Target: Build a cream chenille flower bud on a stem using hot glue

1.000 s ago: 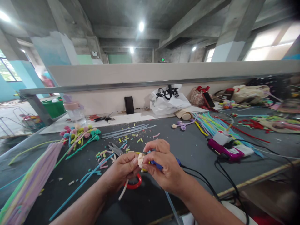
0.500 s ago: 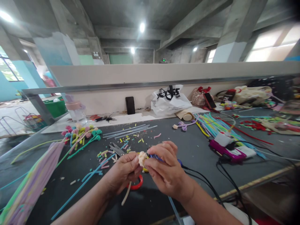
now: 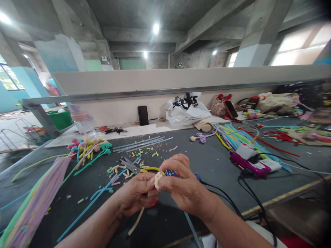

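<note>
Between my two hands sits a small cream fluffy piece (image 3: pixel 158 180). My left hand (image 3: pixel 138 193) pinches its left side, and a cream stem (image 3: pixel 136 222) hangs down below that hand. The fingers of my right hand (image 3: pixel 184 184) wrap round a blue tool (image 3: pixel 171 173) with a black cable and also touch the cream piece. Behind my hands lie scissors (image 3: pixel 130 165) with open blades and a yellow stem (image 3: pixel 152 168). A red ring-shaped part (image 3: pixel 154 202) is mostly covered by my left hand.
Cut stem bits and clear sticks (image 3: pixel 144 144) lie behind the scissors. Fluffy flowers and a pastel stem bundle (image 3: pixel 43 193) are at left. At right are a purple power strip (image 3: pixel 249 164), black cables and colored stems (image 3: pixel 232 137). A phone (image 3: pixel 143 115) leans behind.
The cream piece has turned and moved slightly right and down. My left hand covers more of the red part, and more of the yellow stem shows behind my hands.
</note>
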Demonstrator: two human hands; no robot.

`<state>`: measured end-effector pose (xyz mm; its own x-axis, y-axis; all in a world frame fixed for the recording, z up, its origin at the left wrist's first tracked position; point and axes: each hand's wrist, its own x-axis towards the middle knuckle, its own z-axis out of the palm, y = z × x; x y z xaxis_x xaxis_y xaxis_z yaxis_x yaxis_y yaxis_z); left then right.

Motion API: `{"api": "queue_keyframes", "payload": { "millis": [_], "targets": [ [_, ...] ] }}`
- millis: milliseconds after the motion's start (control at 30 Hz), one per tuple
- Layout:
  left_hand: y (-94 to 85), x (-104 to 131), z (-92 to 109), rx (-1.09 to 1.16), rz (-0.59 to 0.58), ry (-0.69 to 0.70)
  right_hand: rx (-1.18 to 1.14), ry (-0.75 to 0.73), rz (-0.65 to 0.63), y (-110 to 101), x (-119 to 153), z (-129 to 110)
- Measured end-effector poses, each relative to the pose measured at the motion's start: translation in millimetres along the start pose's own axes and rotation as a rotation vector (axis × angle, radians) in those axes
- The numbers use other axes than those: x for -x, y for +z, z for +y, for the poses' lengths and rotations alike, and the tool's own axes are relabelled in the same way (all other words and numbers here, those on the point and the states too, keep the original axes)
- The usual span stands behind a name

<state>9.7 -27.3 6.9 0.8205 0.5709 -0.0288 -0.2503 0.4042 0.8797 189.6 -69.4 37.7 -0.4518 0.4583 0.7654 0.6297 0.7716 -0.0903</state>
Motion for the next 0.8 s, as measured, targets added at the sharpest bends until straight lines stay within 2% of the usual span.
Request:
{"api": "queue_keyframes", "payload": {
  "millis": [267,367,500,800],
  "targets": [
    [-1.8,-1.7,-0.5,0.04,0.009,0.041,-0.055,0.098,0.158,14.0,-1.2,-9.4],
    [-2.3,-0.5,1.7,0.037,-0.001,0.054,-0.17,0.142,0.141,12.7,-1.1,-5.9],
    [-3.8,1.2,2.9,0.052,-0.005,0.056,-0.23,0.238,0.23,7.7,0.3,0.8],
    [-9.8,0.2,0.0,0.049,-0.016,0.082,-0.211,0.168,0.214,7.7,-2.7,-8.0]
  ]
}}
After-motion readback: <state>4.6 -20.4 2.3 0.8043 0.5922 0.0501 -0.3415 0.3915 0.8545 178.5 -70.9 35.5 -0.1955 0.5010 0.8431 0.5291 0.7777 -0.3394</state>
